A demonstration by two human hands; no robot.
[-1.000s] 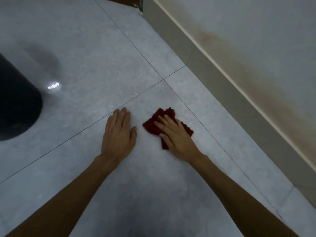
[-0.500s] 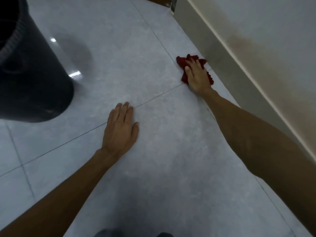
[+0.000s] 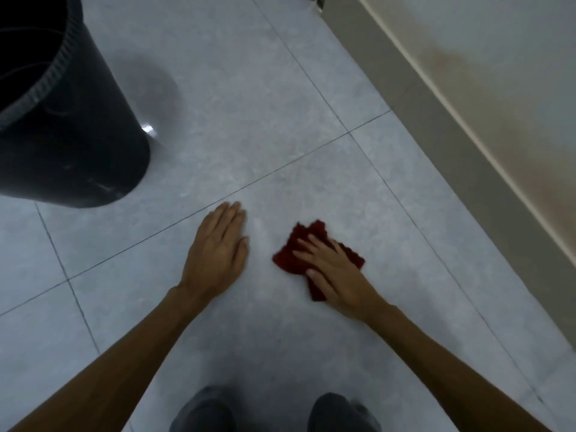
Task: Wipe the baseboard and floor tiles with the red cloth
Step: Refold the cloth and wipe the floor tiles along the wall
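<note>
One black bin [image 3: 78, 145] stands dark inside; right hand [image 3: 335, 275] presses red cloth [image 3: 290, 259].

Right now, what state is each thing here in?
red cloth: crumpled, on the floor tiles, under the right hand.
right hand: fingers straight, pressing the cloth.
left hand: flat on a tile, holding nothing.
black bin: upright, no lid.
baseboard: no hand or cloth on it.
wall: brownish stains above the baseboard.
</note>
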